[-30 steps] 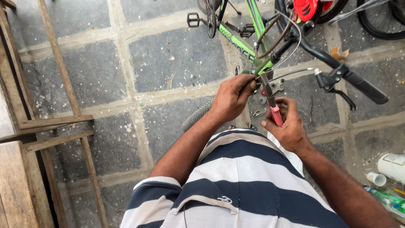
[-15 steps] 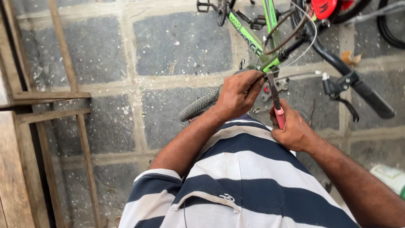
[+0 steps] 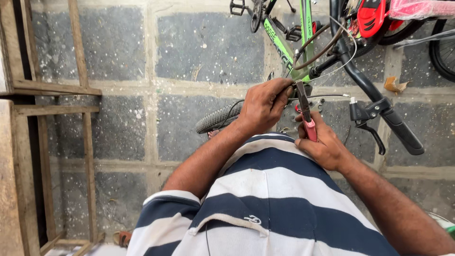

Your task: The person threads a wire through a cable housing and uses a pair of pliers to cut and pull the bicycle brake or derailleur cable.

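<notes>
My left hand [image 3: 263,105] is closed on a thin brake cable [image 3: 327,96] near the stem of a green bicycle [image 3: 289,45]. My right hand [image 3: 324,144] grips red-handled pliers [image 3: 305,114], whose jaws point up at the cable just right of my left fingers. The black handlebar [image 3: 379,102] with its brake lever [image 3: 367,123] slants down to the right. A black front tyre [image 3: 219,118] pokes out below my left wrist.
A wooden frame of slats [image 3: 52,90] stands along the left edge. The floor is grey stone blocks [image 3: 208,42] with pale joints. A red part [image 3: 372,16] and another wheel [image 3: 441,47] sit at the top right.
The view has shifted down and left, so the bicycle sits higher in the frame. Both hands stay together at the cable, with the pliers still upright.
</notes>
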